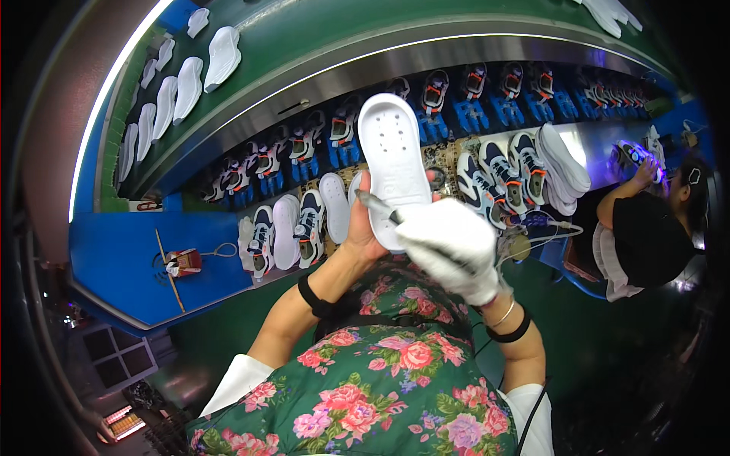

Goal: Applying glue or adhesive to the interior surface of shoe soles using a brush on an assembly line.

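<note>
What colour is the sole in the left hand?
White sole, shown best in the head view.

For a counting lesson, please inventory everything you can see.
Held sole: one, white, centre
Tool: one, grey, over held sole
Bench sneakers: about five, multicoloured, near row
Bench soles: several, white, near row
Rack sneakers: many, multicoloured, far row
Holders: many, blue, far row
Belt: one, green, top
Belt soles: several, white, upper left
Table: one, blue, left
Pack: one, red and white, on table
Stick: one, brown, on table
Co-worker: one, dark top, right
Apron: one, floral green, bottom
Wristbands: two, black, both forearms
Left hand: one, bare, on held sole
Right hand: one, white glove, on tool
</note>
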Action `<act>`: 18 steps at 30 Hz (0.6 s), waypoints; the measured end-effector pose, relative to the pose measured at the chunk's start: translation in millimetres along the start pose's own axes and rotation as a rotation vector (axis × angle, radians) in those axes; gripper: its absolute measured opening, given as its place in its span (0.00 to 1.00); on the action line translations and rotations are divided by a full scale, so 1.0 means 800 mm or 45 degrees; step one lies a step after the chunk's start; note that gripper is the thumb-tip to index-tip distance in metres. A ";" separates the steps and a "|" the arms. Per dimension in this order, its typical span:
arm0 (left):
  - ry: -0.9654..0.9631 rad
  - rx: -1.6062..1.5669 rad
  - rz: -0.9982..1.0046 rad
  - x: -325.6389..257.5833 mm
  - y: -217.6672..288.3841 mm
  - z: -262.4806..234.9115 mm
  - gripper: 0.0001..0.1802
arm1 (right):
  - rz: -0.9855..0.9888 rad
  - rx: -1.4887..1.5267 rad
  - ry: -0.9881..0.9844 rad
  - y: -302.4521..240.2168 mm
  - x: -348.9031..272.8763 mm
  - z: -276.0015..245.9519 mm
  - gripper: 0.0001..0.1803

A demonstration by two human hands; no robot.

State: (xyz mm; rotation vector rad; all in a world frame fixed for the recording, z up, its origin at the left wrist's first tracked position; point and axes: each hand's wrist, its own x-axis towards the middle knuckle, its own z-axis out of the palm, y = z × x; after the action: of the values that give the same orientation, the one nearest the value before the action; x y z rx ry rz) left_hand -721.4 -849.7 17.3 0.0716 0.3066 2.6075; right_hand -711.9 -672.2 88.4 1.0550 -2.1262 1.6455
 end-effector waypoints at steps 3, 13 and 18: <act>0.115 -0.052 0.047 0.007 0.000 0.016 0.46 | -0.005 -0.173 0.198 0.010 -0.003 -0.005 0.15; 0.074 -0.053 -0.052 0.021 0.029 0.006 0.47 | 0.000 -0.140 0.086 0.013 -0.007 0.004 0.14; -0.068 -0.070 -0.079 0.017 0.049 -0.005 0.48 | 0.112 0.242 -0.098 0.000 -0.009 0.010 0.13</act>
State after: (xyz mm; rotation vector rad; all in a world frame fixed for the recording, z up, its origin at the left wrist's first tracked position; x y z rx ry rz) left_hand -752.6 -876.4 22.5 0.1110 0.2142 2.5458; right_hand -705.3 -676.9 81.6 1.1100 -2.1250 1.9097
